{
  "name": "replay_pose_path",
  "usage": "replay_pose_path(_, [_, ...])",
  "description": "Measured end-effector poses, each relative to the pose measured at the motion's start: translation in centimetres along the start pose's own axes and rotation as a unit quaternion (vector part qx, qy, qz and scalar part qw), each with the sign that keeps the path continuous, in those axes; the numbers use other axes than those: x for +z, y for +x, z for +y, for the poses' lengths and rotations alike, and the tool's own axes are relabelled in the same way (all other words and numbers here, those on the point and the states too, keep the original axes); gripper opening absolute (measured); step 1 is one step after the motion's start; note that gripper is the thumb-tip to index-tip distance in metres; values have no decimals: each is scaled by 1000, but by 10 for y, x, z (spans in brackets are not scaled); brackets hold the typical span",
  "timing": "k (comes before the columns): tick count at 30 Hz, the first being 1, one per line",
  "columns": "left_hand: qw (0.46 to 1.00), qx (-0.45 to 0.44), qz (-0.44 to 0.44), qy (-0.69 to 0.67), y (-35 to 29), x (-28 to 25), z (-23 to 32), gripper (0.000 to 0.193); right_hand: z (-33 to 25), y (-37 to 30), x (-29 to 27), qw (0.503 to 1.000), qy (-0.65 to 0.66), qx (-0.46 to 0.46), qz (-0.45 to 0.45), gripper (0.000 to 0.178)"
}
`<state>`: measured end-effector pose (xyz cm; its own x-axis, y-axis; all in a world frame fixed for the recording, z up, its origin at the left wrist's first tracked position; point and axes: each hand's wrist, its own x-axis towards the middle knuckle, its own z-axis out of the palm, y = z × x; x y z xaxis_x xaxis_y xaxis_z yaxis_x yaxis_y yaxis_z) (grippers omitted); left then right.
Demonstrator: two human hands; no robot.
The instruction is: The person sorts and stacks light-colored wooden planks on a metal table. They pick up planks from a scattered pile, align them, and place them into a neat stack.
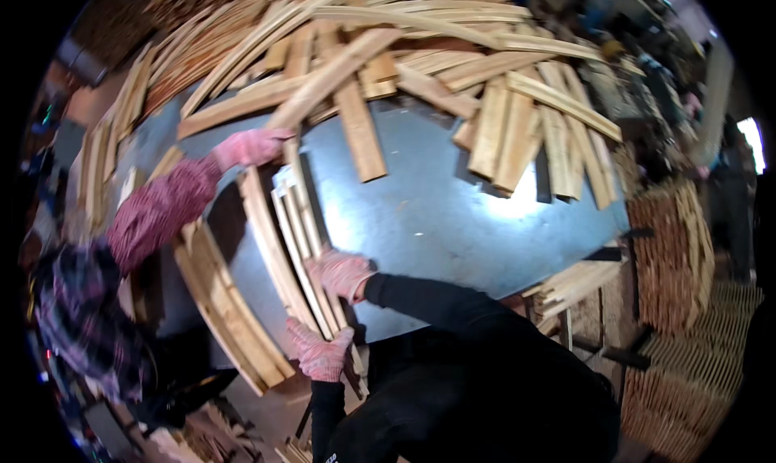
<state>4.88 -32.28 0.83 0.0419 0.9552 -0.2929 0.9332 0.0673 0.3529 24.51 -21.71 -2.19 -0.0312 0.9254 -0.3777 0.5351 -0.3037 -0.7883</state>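
Note:
A bundle of narrow wooden strips (296,220) lies lengthwise on the grey metal table (404,245), running away from me. My left hand (321,350), in a pink and white knit glove, is closed around the bundle's near end. Farther up on the right side, my right hand (342,274) in a matching glove is closed against the strips, its fingertips partly hidden. Beside the bundle's left side lies a wider wooden board (271,245). At the far end of the strips is a co-worker's gloved hand (255,147), reaching in from the left.
Loose boards (356,123) lie crisscrossed along the table's far side. More planks (501,139) stick out at the right. Two curved boards (222,309) lie to the left, near the co-worker's plaid sleeve (162,212). Stacked wood (667,261) stands beyond the table's right edge.

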Motion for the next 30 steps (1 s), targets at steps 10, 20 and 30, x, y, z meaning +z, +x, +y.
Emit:
replay_pose_path(10, [996,-59,9,65,17,-7,37,126,19,-64,-136,973,-103,-154,-136,54])
replay_pose_path(20, [961,-227,-53,146,-32,9,30,131,302,-101,-556,792,-467,61,388,68])
replay_pose_path(30, [915,-168,-104,350,-12,27,59,131,366,-282,-611,810,-257,382,363,60])
